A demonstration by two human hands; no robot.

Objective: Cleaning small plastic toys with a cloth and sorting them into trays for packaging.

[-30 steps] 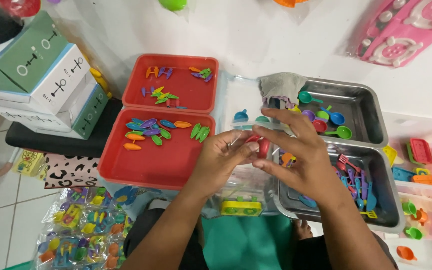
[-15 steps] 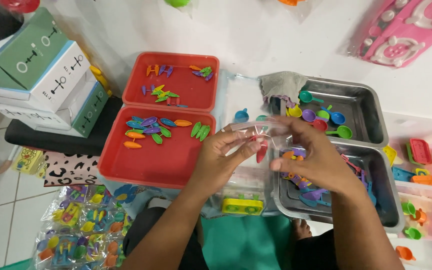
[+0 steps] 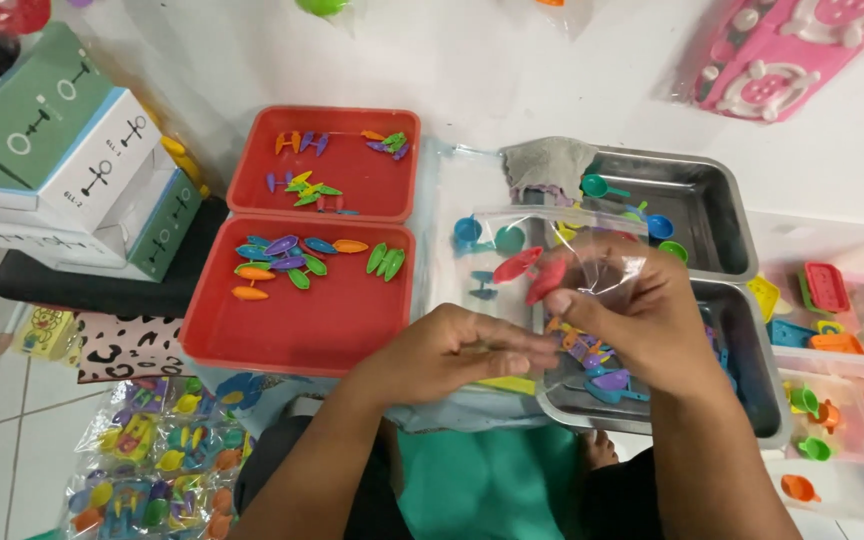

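Your left hand (image 3: pixel 452 350) lies low with fingers stretched flat toward the bag's bottom, gripping nothing I can make out, while your right hand (image 3: pixel 642 320) pinches the clear plastic bag (image 3: pixel 562 250). You look mid-filling; next comes a steady hold. Inside, two red leaf-shaped pieces (image 3: pixel 530 272) hang above the steel tray (image 3: pixel 752 340).
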